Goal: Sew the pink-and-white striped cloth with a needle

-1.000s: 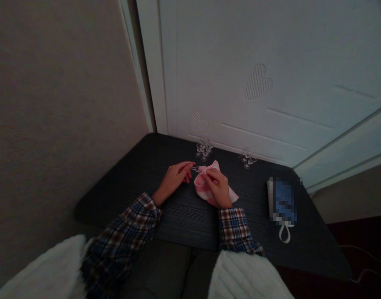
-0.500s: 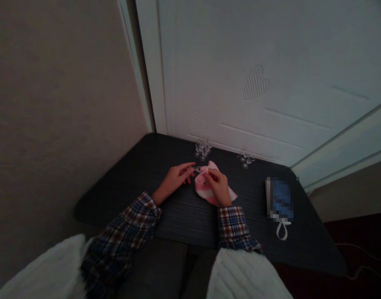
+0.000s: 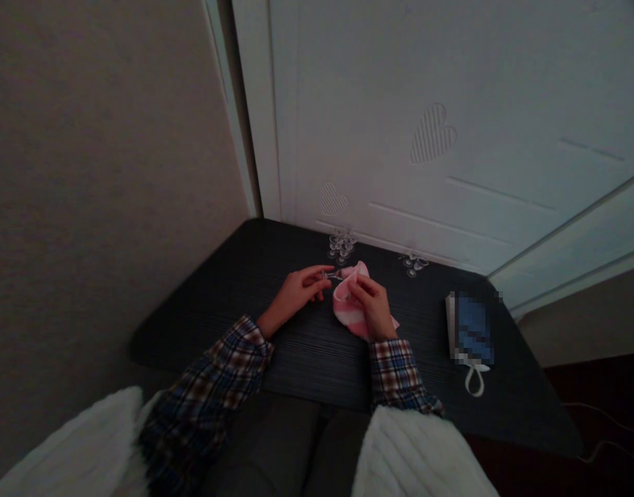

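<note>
Presently grasping a small glass (image 3: 338,275) in left grip (image 3: 300,286) and pink-white cloth (image 3: 347,313) in right grip (image 3: 373,304), with clustered glasses (image 3: 341,246) at twelve o'clock.

Pink-and-white striped cloth (image 3: 348,314): matt, soft textile. At its far left edge, small clear stemmed goblet (image 3: 334,275): transparent, glossy; glass or plastic, can't tell. Beyond the cloth, clear stemmed goblets (image 3: 342,246): same shiny, see-through look. Under it, dark wood-grain surface (image 3: 301,355): matt, finely streaked. Behind it, white panel (image 3: 348,103): smooth, with ribbed heart reliefs. Nearer than it, plaid sleeves (image 3: 394,366): matt woven fabric.
</note>
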{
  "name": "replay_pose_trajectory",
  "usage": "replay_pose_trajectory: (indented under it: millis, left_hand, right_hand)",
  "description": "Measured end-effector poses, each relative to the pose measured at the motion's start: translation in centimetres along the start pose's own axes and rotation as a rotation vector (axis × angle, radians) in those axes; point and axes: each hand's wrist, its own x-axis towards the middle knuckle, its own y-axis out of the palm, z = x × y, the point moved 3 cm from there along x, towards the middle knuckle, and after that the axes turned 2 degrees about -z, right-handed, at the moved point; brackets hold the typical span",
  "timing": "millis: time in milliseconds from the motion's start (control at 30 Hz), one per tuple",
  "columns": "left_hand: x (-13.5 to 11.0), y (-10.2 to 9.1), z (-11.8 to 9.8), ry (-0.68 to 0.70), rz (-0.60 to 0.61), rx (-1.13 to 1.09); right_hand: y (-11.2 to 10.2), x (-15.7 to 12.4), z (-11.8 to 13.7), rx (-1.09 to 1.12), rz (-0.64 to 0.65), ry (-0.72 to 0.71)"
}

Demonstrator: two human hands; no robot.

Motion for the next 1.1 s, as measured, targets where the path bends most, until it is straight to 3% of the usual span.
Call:
replay_pose_trajectory:
  millis: [267, 600, 767, 1100]
  left_hand:
    - [-0.23, -0.06, -0.2, 0.012, -0.022, 0.03]
    - [-0.27, -0.17, 0.01, 0.08, -0.059, 0.103]
    - [-0.26, -0.13, -0.11, 0.03, -0.034, 0.077]
    - [-0.29, -0.5, -0.26, 0.053, -0.093, 0.118]
  right_hand:
    - [-0.12, 0.22, -0.19, -0.184, -0.021, -0.051]
    - [-0.11, 0.27, -0.43, -0.06, -0.009, 0.021]
    - [0.13, 0.09, -0.08, 0.014, -0.012, 0.042]
    - [0.38, 0.16, -0.11, -0.134, 0.045, -0.005]
